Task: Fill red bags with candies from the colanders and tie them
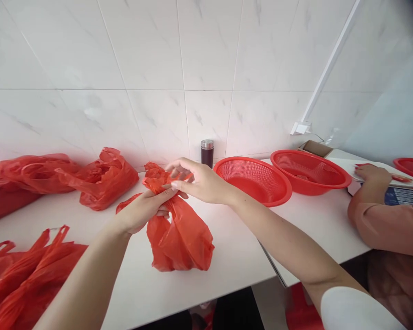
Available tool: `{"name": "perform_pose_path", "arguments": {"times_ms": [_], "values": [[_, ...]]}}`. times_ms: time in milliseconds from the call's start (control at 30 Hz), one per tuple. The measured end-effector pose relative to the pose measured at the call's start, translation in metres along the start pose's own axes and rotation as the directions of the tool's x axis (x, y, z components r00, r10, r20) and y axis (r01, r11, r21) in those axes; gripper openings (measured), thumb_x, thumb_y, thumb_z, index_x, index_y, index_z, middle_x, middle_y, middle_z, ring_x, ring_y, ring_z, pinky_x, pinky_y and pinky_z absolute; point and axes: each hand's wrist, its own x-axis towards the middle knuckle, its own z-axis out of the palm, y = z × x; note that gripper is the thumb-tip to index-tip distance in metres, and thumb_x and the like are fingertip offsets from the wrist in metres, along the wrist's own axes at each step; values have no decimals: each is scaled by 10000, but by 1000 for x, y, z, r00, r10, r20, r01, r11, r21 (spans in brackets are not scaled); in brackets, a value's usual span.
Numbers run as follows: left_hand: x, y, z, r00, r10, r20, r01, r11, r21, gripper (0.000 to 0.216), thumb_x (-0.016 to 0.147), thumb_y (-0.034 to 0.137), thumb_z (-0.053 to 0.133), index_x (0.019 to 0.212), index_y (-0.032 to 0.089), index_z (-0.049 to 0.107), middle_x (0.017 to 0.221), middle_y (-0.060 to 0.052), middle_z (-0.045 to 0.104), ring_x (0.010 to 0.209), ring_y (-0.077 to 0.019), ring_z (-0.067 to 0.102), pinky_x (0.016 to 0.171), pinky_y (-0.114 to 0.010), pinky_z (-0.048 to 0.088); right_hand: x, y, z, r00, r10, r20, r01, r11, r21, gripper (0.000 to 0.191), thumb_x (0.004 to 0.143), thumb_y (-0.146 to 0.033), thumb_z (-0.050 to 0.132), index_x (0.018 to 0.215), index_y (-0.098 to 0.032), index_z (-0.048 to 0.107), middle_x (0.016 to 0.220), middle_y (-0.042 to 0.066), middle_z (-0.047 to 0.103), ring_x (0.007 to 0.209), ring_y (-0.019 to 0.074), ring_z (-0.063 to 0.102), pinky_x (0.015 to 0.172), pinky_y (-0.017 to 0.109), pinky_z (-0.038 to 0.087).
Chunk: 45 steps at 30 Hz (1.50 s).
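Observation:
A filled red plastic bag [182,236] rests on the white table in front of me, its top gathered into a twisted neck. My left hand [151,206] is closed round that neck, thumb on top. Just above it my right hand [203,181] reaches over from the right, its curled fingers on the bag's gathered top. Part of the bag's upper end sticks out beyond my fingers toward the wall. What the bag contains is hidden.
More red bags lie at the back left [106,178] and front left [37,275]. A dark flask [207,153] stands by the wall. Red baskets [254,198] [309,188] sit to the right. A co-worker's hand [373,174] is over a scale [404,195] at far right.

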Motion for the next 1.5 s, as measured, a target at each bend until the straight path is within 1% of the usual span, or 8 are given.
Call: {"name": "perform_pose_path", "arguments": {"times_ms": [133,233,433,667,900,1000,1200,1500], "values": [[3,-10,-4,998,27,59,-20,994,-109,341,888,485,533,726,188,569,525,62,399,484,-82,380,513,-213,396,-16,22,2,989,133,65,-137,989,61,120,907,-252,525,1012,-205,561,848,-6,612,813,125,587,741,302,483],[4,-13,-4,991,94,94,-86,992,-89,342,911,456,497,727,181,584,606,12,558,578,-119,522,587,-247,446,-34,11,9,995,74,-71,-68,994,84,63,921,-223,488,934,-202,546,837,-16,593,771,107,571,726,275,473],[1,-14,-10,948,182,261,-231,958,170,131,821,265,615,722,204,674,729,4,647,736,-158,602,674,-261,484,-48,-26,16,998,-53,43,56,997,-58,125,906,-247,566,1028,-222,576,950,10,640,881,128,599,805,276,466],[5,-28,4,957,279,81,-273,772,574,186,792,157,498,807,241,664,804,13,686,725,-165,617,659,-276,475,-26,45,32,970,241,-38,-233,962,145,315,1008,-358,351,1246,-262,534,1075,32,658,1085,171,582,956,376,432],[14,-63,18,662,735,-149,-381,501,777,354,766,57,432,1025,229,600,1113,-34,659,963,-179,624,712,-269,486,-39,71,53,961,266,73,-255,756,603,250,944,-415,493,1061,-231,615,1030,23,629,998,160,589,903,321,451],[11,-71,20,701,686,-194,-382,591,710,294,846,169,480,1109,236,592,1129,-48,666,925,-179,651,750,-287,513,-50,65,50,922,355,157,-380,746,547,260,892,-447,572,839,-193,566,791,-19,550,726,118,536,689,267,438],[-12,-102,9,886,422,-194,-262,799,541,336,938,419,430,1066,257,695,1010,-38,729,925,-203,666,792,-299,517,-86,61,46,912,403,-80,-357,873,332,383,882,-496,553,676,-193,443,690,-37,501,672,115,516,654,259,432],[-29,-166,21,797,107,-595,44,971,233,449,938,546,352,999,207,640,1105,-70,702,1096,-252,616,906,-340,481,-116,121,58,736,543,-405,-490,840,235,378,938,-536,412,724,-225,389,796,11,608,861,192,637,773,334,472]]}}
